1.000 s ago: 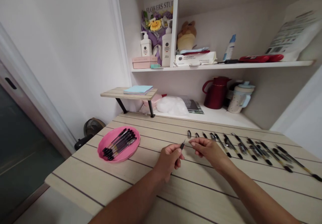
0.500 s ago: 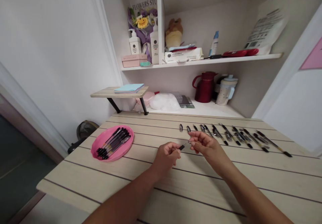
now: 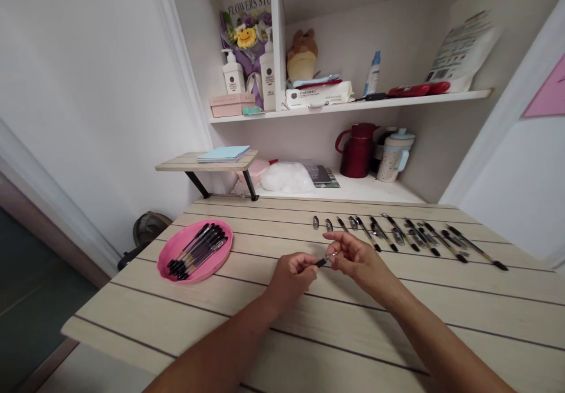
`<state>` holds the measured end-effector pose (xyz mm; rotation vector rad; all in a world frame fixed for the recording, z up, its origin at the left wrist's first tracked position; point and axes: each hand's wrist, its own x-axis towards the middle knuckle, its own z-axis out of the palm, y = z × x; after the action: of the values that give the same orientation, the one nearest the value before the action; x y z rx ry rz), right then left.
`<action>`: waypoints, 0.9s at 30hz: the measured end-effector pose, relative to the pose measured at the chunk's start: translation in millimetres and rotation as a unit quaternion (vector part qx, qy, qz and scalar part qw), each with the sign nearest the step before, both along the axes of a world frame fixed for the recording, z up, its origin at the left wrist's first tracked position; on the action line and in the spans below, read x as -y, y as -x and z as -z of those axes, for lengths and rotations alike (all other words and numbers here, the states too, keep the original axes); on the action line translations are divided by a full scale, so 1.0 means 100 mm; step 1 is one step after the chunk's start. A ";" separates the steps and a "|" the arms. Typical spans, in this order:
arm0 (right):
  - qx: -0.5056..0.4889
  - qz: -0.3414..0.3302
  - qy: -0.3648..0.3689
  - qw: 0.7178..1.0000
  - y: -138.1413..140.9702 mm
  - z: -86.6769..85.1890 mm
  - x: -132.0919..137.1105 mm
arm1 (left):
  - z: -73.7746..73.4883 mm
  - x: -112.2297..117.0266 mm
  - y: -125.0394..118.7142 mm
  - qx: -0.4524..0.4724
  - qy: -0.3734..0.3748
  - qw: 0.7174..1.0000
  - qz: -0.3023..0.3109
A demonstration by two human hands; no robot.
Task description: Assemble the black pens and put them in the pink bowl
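Note:
My left hand [image 3: 295, 272] is closed around a pen [image 3: 322, 262], its black front end pointing right between thumb and forefinger; the rest of the pen is hidden in the hand. In a thumb-and-finger pinch, my right hand [image 3: 353, 257] holds a small shiny pen part [image 3: 330, 256] against that end. Whether the part is seated on the pen I cannot tell. Behind the right hand, caps [image 3: 315, 222] and pens [image 3: 406, 231] lie spread in a row. Several more pens [image 3: 200, 250] are bundled in a pink tray [image 3: 223, 262] to the left.
A small raised stand [image 3: 176, 162] with blue paper [image 3: 224, 153] is at the back left of the wooden table [image 3: 247, 328]. Behind the table, a red jug [image 3: 356, 152] and a pale cup [image 3: 394, 156] stand under a shelf [image 3: 379, 103] of bottles and boxes.
The gap between the pen's end and the small shiny part has closed. My right hand has moved slightly left, while the left hand stays nearly in place. The camera view has shifted a little.

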<state>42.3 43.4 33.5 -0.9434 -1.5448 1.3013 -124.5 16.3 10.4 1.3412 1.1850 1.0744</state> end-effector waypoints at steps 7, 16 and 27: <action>0.002 -0.001 -0.012 1.000 0.01 0.04 -0.01 | 0.00 0.01 0.00 0.001 0.003 1.000 -0.014; 0.001 0.006 -0.017 1.000 0.01 0.06 0.00 | -0.02 0.05 -0.03 0.009 -0.007 1.000 -0.018; -0.031 0.019 0.069 0.997 0.02 -0.03 0.06 | -0.01 0.02 -0.01 0.036 -0.022 0.999 -0.017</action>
<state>40.6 37.4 37.0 -1.0051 -1.3976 1.4112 -123.7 14.4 11.4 1.3097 1.1410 1.1708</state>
